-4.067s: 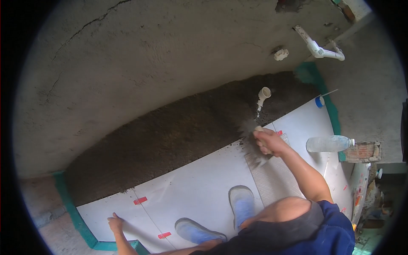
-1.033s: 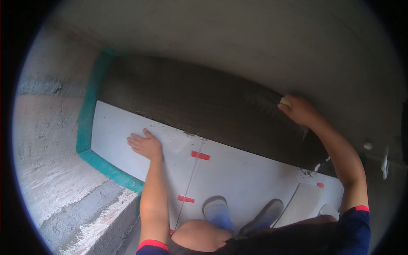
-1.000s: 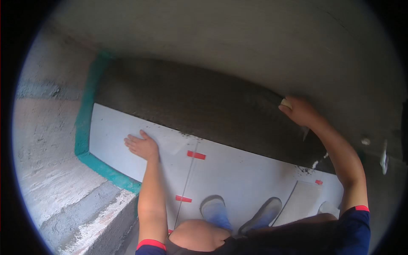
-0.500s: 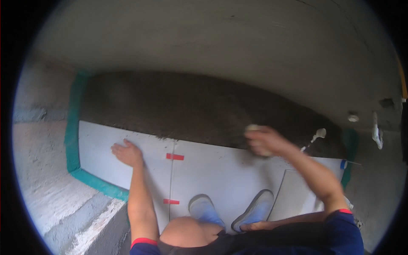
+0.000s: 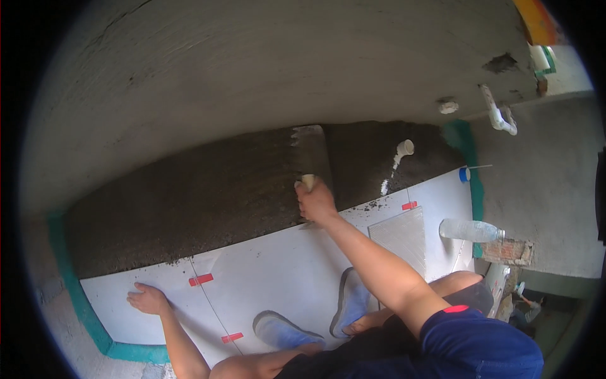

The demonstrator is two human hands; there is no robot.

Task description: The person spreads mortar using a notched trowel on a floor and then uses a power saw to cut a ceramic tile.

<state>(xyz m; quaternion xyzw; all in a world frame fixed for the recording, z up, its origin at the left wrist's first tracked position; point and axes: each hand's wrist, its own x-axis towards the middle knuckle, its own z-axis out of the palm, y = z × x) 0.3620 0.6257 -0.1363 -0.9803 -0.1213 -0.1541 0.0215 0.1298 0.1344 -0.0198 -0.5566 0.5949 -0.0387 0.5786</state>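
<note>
My right hand (image 5: 317, 203) is closed round the pale handle of a trowel (image 5: 312, 148). Its wide, flat grey blade lies over the dark mortar bed (image 5: 208, 199), with a jagged whitish patch at the far corner. The blade's near end reaches the edge of the large white tiles (image 5: 265, 271). To the left, my left hand (image 5: 148, 299) rests on a white tile, fingers spread and nothing held. Red tile clips (image 5: 201, 280) sit along the joint to the right of that hand. My shoes (image 5: 355, 300) show between my arms.
A clear plastic bottle (image 5: 470, 230) and a grey rectangular slab (image 5: 401, 237) are on the right. A white pipe end (image 5: 406, 147) rises from the mortar. Green coating (image 5: 76, 309) borders the tiles. White bent pipe (image 5: 499, 114) juts from the wall. Someone else (image 5: 527, 311) appears far lower right.
The view has swung to the right, bringing the bottle into sight. My right hand has moved left over the mortar with the trowel, whose blade now shows clearly. My left hand stays on the tile.
</note>
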